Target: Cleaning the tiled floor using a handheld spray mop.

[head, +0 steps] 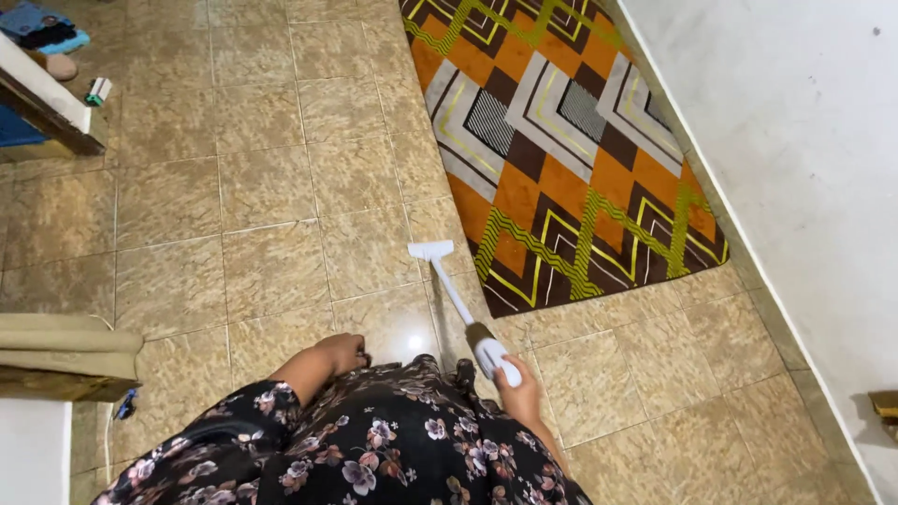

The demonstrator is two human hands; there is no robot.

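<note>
Floral dress (374, 458), right hand (520, 393) gripping white stick vacuum (458, 304), patterned rug (561, 140) beside

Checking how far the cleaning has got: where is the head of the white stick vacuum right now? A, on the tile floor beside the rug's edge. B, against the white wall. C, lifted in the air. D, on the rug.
A: the vacuum head lies flat on the tiles, just left of the rug edge, with the right hand on the handle.
</note>
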